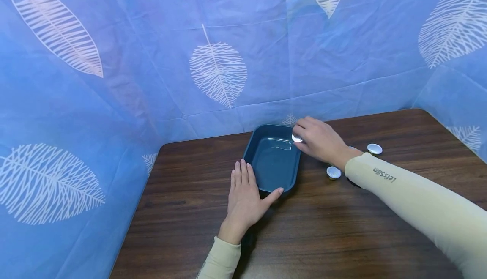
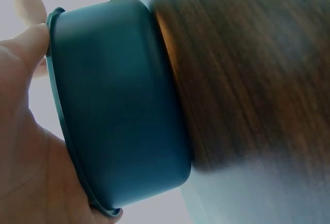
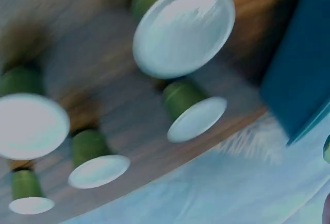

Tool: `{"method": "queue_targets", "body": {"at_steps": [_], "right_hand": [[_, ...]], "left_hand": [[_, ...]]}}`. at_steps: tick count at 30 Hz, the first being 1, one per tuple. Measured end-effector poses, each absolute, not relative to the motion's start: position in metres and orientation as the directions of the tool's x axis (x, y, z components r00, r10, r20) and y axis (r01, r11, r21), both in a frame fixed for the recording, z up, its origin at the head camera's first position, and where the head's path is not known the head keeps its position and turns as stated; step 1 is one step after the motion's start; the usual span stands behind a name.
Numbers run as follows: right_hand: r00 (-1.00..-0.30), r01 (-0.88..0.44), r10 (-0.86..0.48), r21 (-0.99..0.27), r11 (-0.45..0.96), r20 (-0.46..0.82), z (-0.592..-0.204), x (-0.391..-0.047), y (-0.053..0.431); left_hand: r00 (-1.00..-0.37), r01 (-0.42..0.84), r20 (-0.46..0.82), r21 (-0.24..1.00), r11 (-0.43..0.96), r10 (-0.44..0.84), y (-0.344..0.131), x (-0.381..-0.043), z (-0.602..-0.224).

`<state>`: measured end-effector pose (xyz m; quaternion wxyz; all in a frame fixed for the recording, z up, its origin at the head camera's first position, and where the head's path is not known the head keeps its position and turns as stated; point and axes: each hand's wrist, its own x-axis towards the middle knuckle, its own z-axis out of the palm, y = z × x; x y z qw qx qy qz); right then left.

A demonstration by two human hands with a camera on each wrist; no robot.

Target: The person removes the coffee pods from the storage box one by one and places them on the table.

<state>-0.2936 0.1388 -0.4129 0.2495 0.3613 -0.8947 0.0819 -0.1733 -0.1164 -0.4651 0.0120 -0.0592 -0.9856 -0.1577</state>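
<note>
A dark teal rectangular tub [image 1: 274, 169] stands on the table. My left hand [image 1: 245, 196] rests against its left and near rim, fingers straight and thumb spread along the near edge. Over the far right corner of the tub, my right hand [image 1: 319, 141] pinches a coffee capsule [image 1: 296, 138] with a shiny pale lid. At the right edge of the right wrist view only a sliver of that green capsule [image 3: 327, 149] shows. To the right of the tub stand several more green capsules, among them one by my forearm [image 1: 333, 172] and one farther right [image 1: 374, 149].
The brown wooden table [image 1: 182, 203] carries everything. Behind and beside it hangs a blue cloth [image 1: 152, 59] with white leaf prints. My right sleeve [image 1: 411, 203] covers part of the capsule group in the head view.
</note>
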Motion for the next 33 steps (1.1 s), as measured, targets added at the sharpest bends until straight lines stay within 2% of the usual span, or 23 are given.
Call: {"method": "queue_targets", "body": {"at_steps": [9,19,27,33], "right_hand": [[-0.737,-0.564,-0.472,-0.055,0.824,0.483,-0.408,-0.303,0.173],[-0.888,-0.397,-0.323,-0.191,0.898,0.326,-0.412,-0.314,0.201],[-0.95,-0.293,-0.243,-0.295,0.91,0.197,-0.422,-0.325,0.22],[-0.966,-0.245,-0.2,-0.34,0.908,0.164,-0.43,-0.329,0.227]], "left_hand": [[-0.993,0.12,0.046,0.307,0.944,0.111,-0.118,-0.174,-0.466],[-0.994,0.11,0.028,0.291,0.95,0.106,-0.117,-0.175,-0.466],[-0.994,0.11,0.031,0.277,0.955,0.106,-0.117,-0.176,-0.466],[-0.994,0.111,0.033,0.277,0.955,0.106,-0.117,-0.177,-0.466]]}}
